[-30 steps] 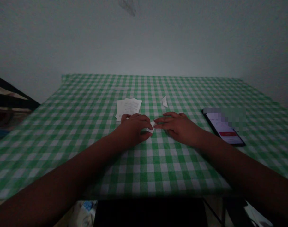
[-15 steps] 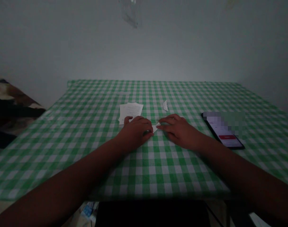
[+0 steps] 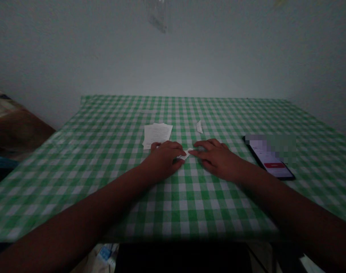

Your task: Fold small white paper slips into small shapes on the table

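A small piece of folded white paper (image 3: 184, 156) lies on the checked cloth between my two hands. My left hand (image 3: 165, 158) grips its left end between thumb and fingers, partly covering it. With fingers apart, my right hand (image 3: 215, 157) rests at the paper's right tip, the index finger touching or nearly touching it. Just beyond my left hand is a stack of printed paper sheets (image 3: 158, 133). Another small folded paper (image 3: 199, 126), with printed lines, lies farther off, beyond my right hand.
A green-and-white checked tablecloth (image 3: 187, 212) covers the table, which reaches to a grey wall (image 3: 207, 49). On the right lies a phone (image 3: 268, 155) with its screen lit. Brown cloth-like material (image 3: 25, 121) stands beyond the left edge.
My right hand's fingers have spread a little, its upper fingers lifting away from the small paper. My left hand keeps hold at nearly the same spot. The view has shifted slightly.
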`<state>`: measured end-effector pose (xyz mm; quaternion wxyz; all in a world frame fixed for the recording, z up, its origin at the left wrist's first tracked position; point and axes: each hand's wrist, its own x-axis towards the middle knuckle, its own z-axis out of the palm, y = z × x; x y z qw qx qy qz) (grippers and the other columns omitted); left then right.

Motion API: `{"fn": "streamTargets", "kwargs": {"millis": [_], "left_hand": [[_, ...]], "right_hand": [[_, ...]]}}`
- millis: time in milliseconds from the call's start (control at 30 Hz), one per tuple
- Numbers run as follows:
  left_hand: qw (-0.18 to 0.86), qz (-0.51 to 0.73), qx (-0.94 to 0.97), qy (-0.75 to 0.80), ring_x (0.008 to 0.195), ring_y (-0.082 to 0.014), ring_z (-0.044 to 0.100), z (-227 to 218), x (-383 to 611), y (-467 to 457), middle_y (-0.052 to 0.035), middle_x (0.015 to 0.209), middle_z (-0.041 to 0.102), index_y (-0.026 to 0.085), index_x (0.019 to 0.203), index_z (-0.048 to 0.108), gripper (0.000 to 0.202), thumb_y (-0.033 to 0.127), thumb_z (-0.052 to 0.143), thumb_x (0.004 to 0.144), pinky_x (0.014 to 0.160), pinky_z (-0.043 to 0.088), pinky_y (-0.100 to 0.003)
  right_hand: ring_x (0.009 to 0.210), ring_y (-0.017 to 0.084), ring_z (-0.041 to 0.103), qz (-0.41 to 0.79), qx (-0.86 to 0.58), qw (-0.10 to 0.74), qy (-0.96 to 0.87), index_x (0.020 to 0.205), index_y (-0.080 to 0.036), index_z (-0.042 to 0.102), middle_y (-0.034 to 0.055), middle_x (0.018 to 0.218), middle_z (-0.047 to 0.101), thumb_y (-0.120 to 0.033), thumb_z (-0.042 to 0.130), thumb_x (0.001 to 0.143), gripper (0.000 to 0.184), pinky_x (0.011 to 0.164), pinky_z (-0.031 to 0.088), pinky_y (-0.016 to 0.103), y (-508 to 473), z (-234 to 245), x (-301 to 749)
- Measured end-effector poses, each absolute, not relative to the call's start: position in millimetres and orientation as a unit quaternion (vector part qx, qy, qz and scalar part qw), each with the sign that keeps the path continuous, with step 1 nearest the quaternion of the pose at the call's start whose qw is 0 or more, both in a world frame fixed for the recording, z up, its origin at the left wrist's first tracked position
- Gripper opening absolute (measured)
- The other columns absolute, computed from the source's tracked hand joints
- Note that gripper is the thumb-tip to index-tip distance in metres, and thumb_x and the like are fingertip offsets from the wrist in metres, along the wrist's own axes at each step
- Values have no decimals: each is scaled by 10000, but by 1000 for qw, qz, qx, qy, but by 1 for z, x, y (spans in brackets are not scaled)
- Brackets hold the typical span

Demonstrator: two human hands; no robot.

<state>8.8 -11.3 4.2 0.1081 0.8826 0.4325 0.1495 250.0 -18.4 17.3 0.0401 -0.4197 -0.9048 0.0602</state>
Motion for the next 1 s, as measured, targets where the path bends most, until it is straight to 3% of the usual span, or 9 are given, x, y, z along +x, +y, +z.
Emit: {"fn": "streamTargets", "kwargs": {"millis": [333,1000], "left_hand": [[108,155,883,431,1183,-253,542,10,9,-14,-14,1225,659,291,1079,671,216,275,603,875,1042,226,-538],[106,160,870,455,1142,-246,554,7,13,-12,-15,1207,656,284,1049,670,170,322,600,898,983,301,-503]], "right_hand": [[1259,344,415,56,-408,52,-910,1447,-329,479,112,1457,479,-255,451,953,500,934,408,563,-16,15,251],[1244,358,432,46,-420,31,-906,1475,-356,429,102,1479,459,-298,441,959,519,905,431,562,-17,17,250]]}}
